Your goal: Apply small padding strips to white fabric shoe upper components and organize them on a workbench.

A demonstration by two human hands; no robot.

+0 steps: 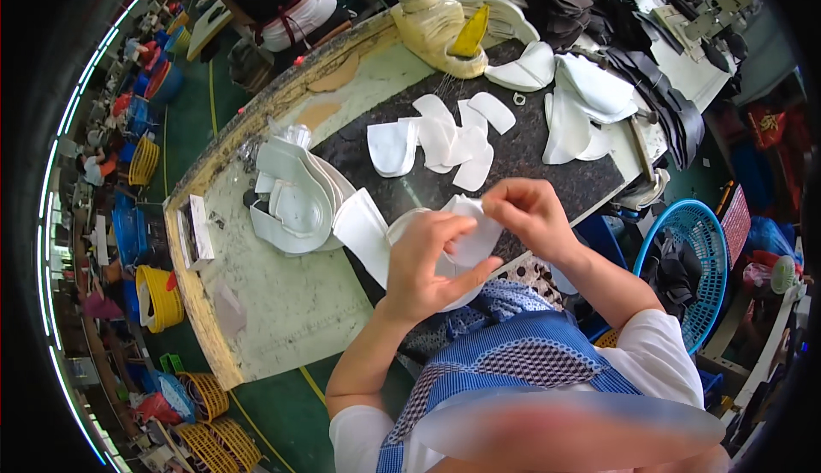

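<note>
In front of my body, at the near edge of the dark work slab, is a white curved shoe-part-like piece. My right hand pinches its upper edge between thumb and fingertips. My left hand stands beside it on the left, thumb stretched out and fingers bent apart; its palm side partly covers the piece. Just left of that hand lies another white piece. Beyond both hands, small rounded white pieces are spread on the dark slab, next to a small stack of white pieces.
Nested white curved parts sit on the left of the table. At the back stands a cream-coated container with a yellow piece. White panels and black pieces pile up at right. A blue basket stands right of me.
</note>
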